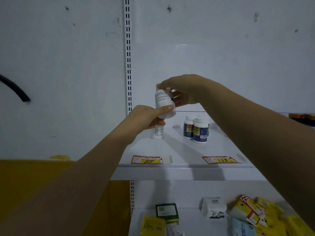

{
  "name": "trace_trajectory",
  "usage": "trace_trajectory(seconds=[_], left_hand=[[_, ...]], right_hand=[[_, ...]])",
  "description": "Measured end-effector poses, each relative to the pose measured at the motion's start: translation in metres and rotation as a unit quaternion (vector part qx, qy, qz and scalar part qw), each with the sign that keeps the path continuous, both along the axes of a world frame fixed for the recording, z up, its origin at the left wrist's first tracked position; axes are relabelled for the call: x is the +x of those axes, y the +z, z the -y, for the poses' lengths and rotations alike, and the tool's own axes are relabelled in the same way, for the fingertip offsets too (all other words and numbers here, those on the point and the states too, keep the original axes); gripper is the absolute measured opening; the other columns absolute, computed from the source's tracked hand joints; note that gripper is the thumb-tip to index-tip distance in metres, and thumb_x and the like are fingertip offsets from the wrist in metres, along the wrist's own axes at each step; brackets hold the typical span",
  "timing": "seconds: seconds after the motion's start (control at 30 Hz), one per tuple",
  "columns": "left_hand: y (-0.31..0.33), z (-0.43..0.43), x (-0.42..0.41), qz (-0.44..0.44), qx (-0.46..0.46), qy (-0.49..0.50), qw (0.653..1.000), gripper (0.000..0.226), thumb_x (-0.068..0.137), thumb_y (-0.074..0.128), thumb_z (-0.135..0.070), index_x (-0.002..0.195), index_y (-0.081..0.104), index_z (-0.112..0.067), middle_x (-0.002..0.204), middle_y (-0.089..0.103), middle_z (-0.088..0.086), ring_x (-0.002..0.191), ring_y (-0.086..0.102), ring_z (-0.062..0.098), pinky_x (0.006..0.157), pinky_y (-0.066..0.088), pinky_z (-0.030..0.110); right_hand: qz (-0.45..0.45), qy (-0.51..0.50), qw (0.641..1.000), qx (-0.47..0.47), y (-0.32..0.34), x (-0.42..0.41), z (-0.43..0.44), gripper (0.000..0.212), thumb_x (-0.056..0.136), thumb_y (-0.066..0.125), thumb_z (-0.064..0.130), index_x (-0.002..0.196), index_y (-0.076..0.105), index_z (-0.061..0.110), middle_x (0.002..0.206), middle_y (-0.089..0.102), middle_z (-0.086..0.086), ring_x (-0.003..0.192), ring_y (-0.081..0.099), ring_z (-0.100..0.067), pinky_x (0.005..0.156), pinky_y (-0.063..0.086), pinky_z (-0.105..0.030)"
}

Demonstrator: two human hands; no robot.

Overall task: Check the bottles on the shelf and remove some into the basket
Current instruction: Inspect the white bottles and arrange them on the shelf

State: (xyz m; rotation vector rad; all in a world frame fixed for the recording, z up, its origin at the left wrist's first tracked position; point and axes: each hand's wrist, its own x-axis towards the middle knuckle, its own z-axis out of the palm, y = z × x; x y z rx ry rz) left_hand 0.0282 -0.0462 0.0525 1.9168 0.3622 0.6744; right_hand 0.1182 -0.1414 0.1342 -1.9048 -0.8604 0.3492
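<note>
White bottle held up for a label check.
My left hand grips the white bottle's base and my right hand pinches its cap end, tilting the label toward me above the shelf, left side; blue-labelled bottles stand to the right.

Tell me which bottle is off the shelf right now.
The tilted white bottle, gripped by the left hand and right hand above the shelf. The other white bottle and the blue-label bottles stand upright on the shelf.
</note>
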Motion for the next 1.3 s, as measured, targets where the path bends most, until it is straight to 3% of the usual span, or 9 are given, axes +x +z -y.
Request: trace_trajectory(seconds=[0.13, 0.3, 0.47, 0.6, 0.77, 0.83, 0.97, 1.3], left_hand=[[-0.006, -0.005, 0.001, -0.031, 0.103, 0.086, 0.991, 0.044, 0.073, 0.071, -0.049, 0.100, 0.061, -0.016, 0.096, 0.063, -0.001, 0.082, 0.060, 0.012, 0.077, 0.048, 0.027], [-0.017, -0.016, 0.003, -0.011, 0.135, 0.141, 0.981, 0.046, 0.073, 0.075, -0.042, 0.106, 0.053, -0.020, 0.113, 0.061, -0.002, 0.089, 0.056, 0.012, 0.078, 0.047, 0.025], [-0.041, -0.041, 0.000, -0.120, 0.228, 0.137, 0.957, 0.056, 0.090, 0.057, -0.041, 0.137, 0.041, -0.015, 0.138, 0.048, 0.004, 0.121, 0.048, 0.022, 0.092, 0.039, 0.030], [-0.061, -0.060, -0.002, -0.226, 0.289, 0.109, 0.924, 0.056, 0.096, 0.045, -0.041, 0.144, 0.033, -0.017, 0.149, 0.036, 0.004, 0.134, 0.036, 0.021, 0.108, 0.030, 0.035], [-0.073, -0.064, -0.001, -0.297, 0.319, 0.070, 0.897, 0.053, 0.100, 0.030, -0.043, 0.147, 0.027, -0.018, 0.153, 0.028, 0.002, 0.139, 0.028, 0.020, 0.112, 0.022, 0.036], [-0.073, -0.064, -0.001, -0.309, 0.318, 0.062, 0.894, 0.050, 0.101, 0.027, -0.041, 0.144, 0.033, -0.015, 0.151, 0.033, 0.004, 0.136, 0.032, 0.021, 0.111, 0.024, 0.034], [-0.072, -0.063, -0.001, -0.324, 0.336, 0.061, 0.882, 0.048, 0.102, 0.024, -0.039, 0.139, 0.040, -0.012, 0.147, 0.038, 0.006, 0.133, 0.035, 0.022, 0.109, 0.026, 0.035], [-0.074, -0.065, -0.001, -0.317, 0.320, 0.080, 0.889, 0.047, 0.100, 0.029, -0.042, 0.135, 0.046, -0.015, 0.140, 0.047, 0.006, 0.126, 0.044, 0.021, 0.103, 0.033, 0.033]], right_hand=[[0.147, -0.009, 0.989, -0.018, -0.005, 0.003, -0.007, 0.036, 0.084, 0.068, 0.042, 0.095, 0.066, 0.008, 0.101, 0.068, -0.006, 0.097, 0.063, -0.019, 0.092, 0.052, -0.036], [0.260, 0.036, 0.964, -0.033, -0.001, 0.000, -0.021, 0.048, 0.087, 0.067, 0.030, 0.116, 0.061, -0.008, 0.116, 0.064, -0.022, 0.110, 0.060, -0.034, 0.095, 0.050, -0.045], [0.357, 0.026, 0.932, -0.057, -0.015, 0.010, -0.051, 0.037, 0.092, 0.056, 0.020, 0.122, 0.059, -0.001, 0.126, 0.060, -0.012, 0.113, 0.055, -0.025, 0.086, 0.046, -0.029], [0.367, 0.044, 0.926, -0.080, -0.034, 0.022, -0.076, 0.040, 0.095, 0.049, 0.018, 0.133, 0.052, 0.006, 0.136, 0.053, -0.008, 0.125, 0.048, -0.022, 0.095, 0.037, -0.025], [0.373, 0.044, 0.922, -0.093, -0.054, 0.036, -0.097, 0.039, 0.095, 0.050, 0.019, 0.133, 0.052, 0.008, 0.135, 0.053, -0.009, 0.123, 0.049, -0.022, 0.093, 0.036, -0.024], [0.372, 0.039, 0.922, -0.101, -0.059, 0.041, -0.103, 0.038, 0.095, 0.051, 0.020, 0.131, 0.054, 0.009, 0.133, 0.055, -0.008, 0.121, 0.050, -0.023, 0.096, 0.038, -0.027], [0.377, 0.032, 0.917, -0.127, -0.068, 0.047, -0.116, 0.036, 0.094, 0.051, 0.021, 0.129, 0.055, 0.013, 0.129, 0.057, -0.006, 0.119, 0.050, -0.025, 0.105, 0.038, -0.045], [0.416, 0.030, 0.881, -0.223, -0.082, 0.054, -0.122, 0.037, 0.094, 0.045, 0.026, 0.131, 0.052, 0.021, 0.131, 0.055, -0.003, 0.121, 0.047, -0.025, 0.105, 0.029, -0.044]])
